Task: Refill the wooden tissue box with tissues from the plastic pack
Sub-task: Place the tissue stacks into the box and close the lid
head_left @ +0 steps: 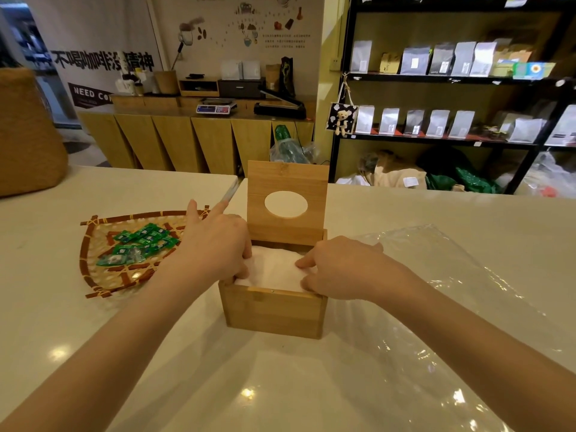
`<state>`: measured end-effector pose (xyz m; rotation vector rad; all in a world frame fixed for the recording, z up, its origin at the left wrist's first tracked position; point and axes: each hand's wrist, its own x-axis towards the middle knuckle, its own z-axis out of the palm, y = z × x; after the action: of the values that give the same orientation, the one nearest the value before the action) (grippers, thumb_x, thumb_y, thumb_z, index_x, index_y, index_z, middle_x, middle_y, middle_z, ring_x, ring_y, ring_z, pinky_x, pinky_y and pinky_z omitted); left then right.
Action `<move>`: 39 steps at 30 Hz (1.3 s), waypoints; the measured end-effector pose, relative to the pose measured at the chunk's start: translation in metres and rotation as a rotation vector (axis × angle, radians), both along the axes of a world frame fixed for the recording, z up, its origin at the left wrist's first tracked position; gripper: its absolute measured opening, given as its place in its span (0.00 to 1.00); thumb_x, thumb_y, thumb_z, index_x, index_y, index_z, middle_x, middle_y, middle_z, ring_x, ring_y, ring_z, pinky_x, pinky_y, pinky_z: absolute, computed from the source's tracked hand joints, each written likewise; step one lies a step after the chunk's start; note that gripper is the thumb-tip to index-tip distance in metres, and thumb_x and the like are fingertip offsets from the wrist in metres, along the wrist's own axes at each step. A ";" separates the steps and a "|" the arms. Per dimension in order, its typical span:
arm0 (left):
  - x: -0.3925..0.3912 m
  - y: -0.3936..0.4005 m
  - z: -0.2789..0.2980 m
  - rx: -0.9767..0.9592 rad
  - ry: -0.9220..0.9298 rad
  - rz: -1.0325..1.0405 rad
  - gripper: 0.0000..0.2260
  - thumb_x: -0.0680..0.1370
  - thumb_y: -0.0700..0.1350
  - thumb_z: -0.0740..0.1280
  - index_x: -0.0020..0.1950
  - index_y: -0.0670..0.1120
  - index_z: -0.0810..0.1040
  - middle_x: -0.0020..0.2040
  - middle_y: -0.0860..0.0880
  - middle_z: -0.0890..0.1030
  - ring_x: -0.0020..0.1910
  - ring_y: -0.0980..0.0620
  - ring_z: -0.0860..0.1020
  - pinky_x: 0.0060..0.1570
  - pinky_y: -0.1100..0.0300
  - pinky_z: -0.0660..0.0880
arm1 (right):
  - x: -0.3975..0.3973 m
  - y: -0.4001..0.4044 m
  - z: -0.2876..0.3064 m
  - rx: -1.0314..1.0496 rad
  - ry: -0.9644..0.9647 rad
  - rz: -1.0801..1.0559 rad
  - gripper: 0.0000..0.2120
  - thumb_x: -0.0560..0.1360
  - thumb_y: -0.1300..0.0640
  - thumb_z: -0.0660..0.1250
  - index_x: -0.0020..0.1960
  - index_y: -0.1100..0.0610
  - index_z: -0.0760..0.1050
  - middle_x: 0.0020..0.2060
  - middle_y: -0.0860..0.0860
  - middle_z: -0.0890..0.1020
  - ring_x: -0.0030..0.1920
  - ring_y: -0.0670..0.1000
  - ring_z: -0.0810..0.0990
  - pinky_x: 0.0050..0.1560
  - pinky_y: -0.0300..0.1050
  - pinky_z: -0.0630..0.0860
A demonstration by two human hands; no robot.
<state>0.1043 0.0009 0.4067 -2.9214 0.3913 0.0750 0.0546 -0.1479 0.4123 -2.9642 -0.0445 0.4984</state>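
The wooden tissue box (274,313) stands on the white counter in front of me, its hinged lid (287,182) upright with an oval hole in it. A white stack of tissues (274,268) fills the box to the rim. My left hand (215,244) presses on the stack's left side, several fingers tucked down inside the box wall, the index finger and thumb pointing up. My right hand (339,268) presses the stack's right side with its fingertips. The clear plastic pack (442,294) lies flat and crumpled on the counter to the right.
A woven bamboo tray (103,275) holding several green sachets (140,247) sits left of the box. A brown woven basket (28,132) stands at the far left. Behind the counter are a wooden cabinet and black shelves with bags.
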 end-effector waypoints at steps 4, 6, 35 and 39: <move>0.000 0.000 -0.002 -0.018 -0.003 -0.006 0.13 0.71 0.50 0.70 0.55 0.54 0.80 0.70 0.50 0.70 0.75 0.46 0.52 0.70 0.35 0.45 | -0.001 0.002 -0.001 -0.080 -0.012 0.008 0.17 0.77 0.51 0.58 0.65 0.49 0.71 0.61 0.51 0.76 0.63 0.56 0.71 0.69 0.71 0.50; -0.003 0.001 -0.002 -0.039 -0.017 -0.022 0.13 0.71 0.51 0.69 0.56 0.54 0.80 0.70 0.49 0.70 0.75 0.46 0.54 0.70 0.36 0.46 | -0.003 0.002 0.003 -0.075 -0.028 0.018 0.17 0.77 0.50 0.57 0.64 0.48 0.71 0.61 0.51 0.76 0.63 0.55 0.71 0.70 0.70 0.49; 0.031 0.003 0.030 -0.881 -0.092 -0.047 0.47 0.65 0.41 0.76 0.75 0.53 0.49 0.71 0.45 0.67 0.65 0.47 0.71 0.60 0.51 0.72 | 0.051 -0.038 0.023 0.641 -0.716 -0.005 0.34 0.68 0.61 0.73 0.70 0.54 0.63 0.66 0.53 0.73 0.61 0.51 0.73 0.57 0.43 0.71; 0.034 0.000 0.022 -0.779 -0.136 -0.074 0.36 0.67 0.41 0.74 0.70 0.47 0.61 0.58 0.44 0.78 0.45 0.52 0.76 0.44 0.60 0.74 | 0.059 -0.035 0.013 0.617 -0.728 0.066 0.27 0.69 0.63 0.71 0.66 0.54 0.68 0.56 0.51 0.77 0.38 0.42 0.75 0.34 0.27 0.70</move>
<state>0.1384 0.0006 0.4287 -3.6296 0.6177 -0.3675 0.1137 -0.1827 0.4251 -2.3690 -0.3051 -0.5203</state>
